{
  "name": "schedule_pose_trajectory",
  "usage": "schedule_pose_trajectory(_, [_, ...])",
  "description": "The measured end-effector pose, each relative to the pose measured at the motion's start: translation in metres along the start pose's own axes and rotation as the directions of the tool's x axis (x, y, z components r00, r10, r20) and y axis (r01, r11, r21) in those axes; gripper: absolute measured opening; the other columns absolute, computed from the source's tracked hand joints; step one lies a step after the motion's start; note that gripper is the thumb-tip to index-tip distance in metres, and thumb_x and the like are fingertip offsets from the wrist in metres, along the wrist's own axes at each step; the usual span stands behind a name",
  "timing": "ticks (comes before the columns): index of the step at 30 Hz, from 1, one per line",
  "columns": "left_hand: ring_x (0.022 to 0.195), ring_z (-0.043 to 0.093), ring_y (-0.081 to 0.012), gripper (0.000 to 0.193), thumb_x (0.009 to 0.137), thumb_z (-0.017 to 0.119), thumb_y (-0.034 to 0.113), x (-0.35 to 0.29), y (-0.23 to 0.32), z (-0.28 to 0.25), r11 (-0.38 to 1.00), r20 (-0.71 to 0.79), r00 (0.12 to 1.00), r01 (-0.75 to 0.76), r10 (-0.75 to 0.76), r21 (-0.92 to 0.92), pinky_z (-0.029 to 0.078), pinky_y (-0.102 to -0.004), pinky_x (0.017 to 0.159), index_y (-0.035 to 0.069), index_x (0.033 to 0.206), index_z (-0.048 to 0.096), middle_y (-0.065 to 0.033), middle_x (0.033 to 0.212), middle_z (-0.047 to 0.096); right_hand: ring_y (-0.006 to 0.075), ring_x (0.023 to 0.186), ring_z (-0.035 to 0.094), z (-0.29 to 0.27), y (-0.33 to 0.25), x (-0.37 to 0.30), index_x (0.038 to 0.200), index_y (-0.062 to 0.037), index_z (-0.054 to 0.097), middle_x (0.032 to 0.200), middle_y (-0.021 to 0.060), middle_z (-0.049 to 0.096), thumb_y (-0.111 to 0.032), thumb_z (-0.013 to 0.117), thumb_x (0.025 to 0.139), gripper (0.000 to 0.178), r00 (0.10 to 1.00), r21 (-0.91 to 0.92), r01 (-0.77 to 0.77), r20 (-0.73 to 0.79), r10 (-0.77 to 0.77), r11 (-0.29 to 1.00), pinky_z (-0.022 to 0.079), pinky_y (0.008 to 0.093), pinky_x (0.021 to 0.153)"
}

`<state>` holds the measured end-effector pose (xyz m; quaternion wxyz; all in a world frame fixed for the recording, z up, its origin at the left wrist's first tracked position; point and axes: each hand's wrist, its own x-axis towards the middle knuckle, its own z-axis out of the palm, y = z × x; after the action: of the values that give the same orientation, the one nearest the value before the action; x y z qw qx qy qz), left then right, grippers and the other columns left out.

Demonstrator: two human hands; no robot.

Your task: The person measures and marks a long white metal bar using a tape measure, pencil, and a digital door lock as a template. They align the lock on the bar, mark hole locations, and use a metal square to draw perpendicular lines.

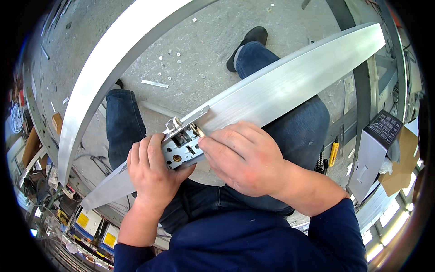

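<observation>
A long silver metal profile [281,90] lies across my thighs, tilted up to the far right. On it, in front of me, is a metal lock case [181,147] with holes and an open window showing its inner parts. My left hand [156,174] grips the lock case, its fingers over the left end and the thumb along the near edge. At the case's right end my right hand [247,158] is closed, its fingertips at a small brass-coloured round part [197,130]. A short round metal piece [174,123] sits at the case's far edge.
A wide silver beam [97,72] stands at the left. Small washers and a metal strip [154,84] lie on the concrete floor. A yellow utility knife [334,152] and a box [374,152] are at my right. Dark metal profiles [364,90] stand beyond.
</observation>
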<state>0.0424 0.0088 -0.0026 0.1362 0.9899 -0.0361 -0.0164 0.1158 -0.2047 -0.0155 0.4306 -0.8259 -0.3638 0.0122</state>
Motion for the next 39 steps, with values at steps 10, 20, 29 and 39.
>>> schedule_pose_trajectory(10, [0.09, 0.063, -0.0355, 0.075, 0.058, 0.092, 0.027, 0.0, 0.0, -0.003, 0.999, 0.015, 0.999, 0.029, -0.029, -0.033, 0.051, -0.0454, 0.081, 0.003, 0.12, 0.059, -0.0132, 0.103, 0.064, 0.0281, 0.093, 0.067, -0.001, 0.001, 0.003, 0.115, 0.0017, 0.067, 0.104, 0.0128, 0.067, -0.012, 0.072, 0.078, 0.04, 0.998, -0.023, -0.022, 0.063, 0.023, 1.0, 0.055, 0.0375, 0.083])
schedule_pose_trajectory(20, [0.099, 0.06, -0.0256, 0.059, 0.073, 0.081, 0.028, -0.012, 0.0, 0.003, 0.997, -0.036, 0.999, 0.039, -0.041, -0.065, 0.044, -0.0393, 0.091, 0.003, 0.123, 0.061, -0.0087, 0.104, 0.06, 0.0176, 0.084, 0.071, -0.021, -0.074, 0.025, 0.116, 0.0058, 0.067, 0.09, 0.0139, 0.075, -0.006, 0.07, 0.095, 0.024, 0.875, 0.451, -0.446, 0.036, 0.483, 0.773, 0.058, 0.0301, 0.078])
schedule_pose_trajectory(29, [0.095, 0.054, -0.0218, 0.03, 0.087, 0.061, 0.027, -0.019, -0.004, 0.015, 0.989, -0.165, 0.985, -0.076, 0.055, -0.126, 0.038, -0.0346, 0.081, 0.004, 0.106, 0.065, -0.0071, 0.096, 0.057, 0.0297, 0.075, 0.069, 0.062, -0.149, 0.068, 0.097, -0.0035, 0.072, 0.081, 0.0107, 0.071, 0.0, 0.076, 0.082, 0.016, 0.892, -0.101, 0.171, 0.438, -0.111, 0.98, 0.053, 0.0366, 0.07])
schedule_pose_trajectory(39, [0.086, 0.053, -0.029, 0.019, 0.089, 0.058, 0.026, -0.011, 0.02, 0.049, 0.97, -0.526, 0.829, 0.079, -0.192, -0.229, 0.042, -0.0469, 0.079, 0.009, 0.09, 0.067, -0.009, 0.086, 0.057, 0.0303, 0.07, 0.069, 0.093, -0.166, 0.097, 0.093, -0.005, 0.071, 0.08, 0.012, 0.071, -0.001, 0.076, 0.08, 0.015, 0.742, -0.345, 0.457, 0.657, -0.137, 0.82, 0.054, 0.036, 0.065])
